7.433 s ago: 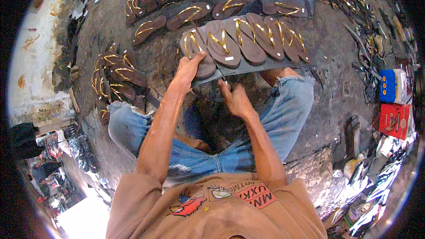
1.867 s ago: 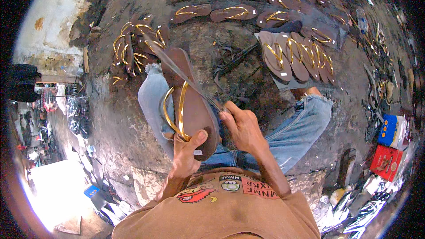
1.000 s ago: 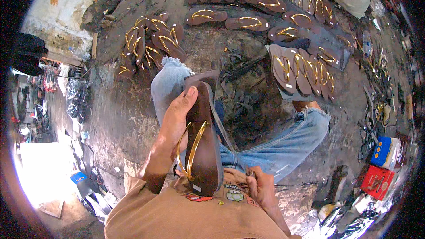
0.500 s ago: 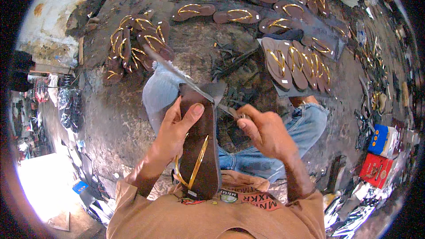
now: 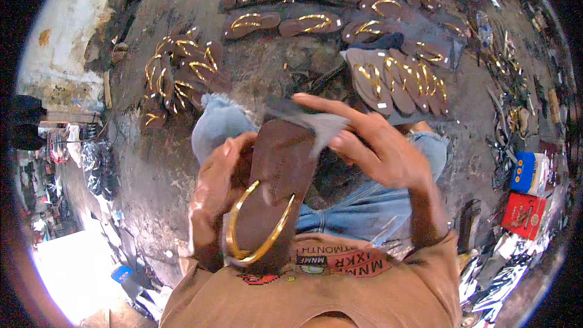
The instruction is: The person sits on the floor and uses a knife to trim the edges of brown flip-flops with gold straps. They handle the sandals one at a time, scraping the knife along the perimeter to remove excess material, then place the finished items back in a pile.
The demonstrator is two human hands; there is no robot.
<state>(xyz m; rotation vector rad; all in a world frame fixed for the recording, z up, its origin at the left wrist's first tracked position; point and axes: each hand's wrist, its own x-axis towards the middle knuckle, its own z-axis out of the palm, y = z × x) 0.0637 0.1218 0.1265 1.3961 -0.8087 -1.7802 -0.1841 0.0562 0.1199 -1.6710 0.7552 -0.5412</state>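
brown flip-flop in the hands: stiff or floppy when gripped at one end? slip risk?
The brown sandal looks like a thin flat sole, so it probably flexes if held only by the heel. The left hand grips its side edge, which suggests it is light. Its surface looks matte, likely not slippery; the glossy gold strap may be slicker.

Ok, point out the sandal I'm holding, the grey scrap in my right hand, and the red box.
sandal [image 5: 276,170]: head view, brown sole
grey scrap [image 5: 328,126]: head view, its middle
red box [image 5: 523,215]: head view, top face
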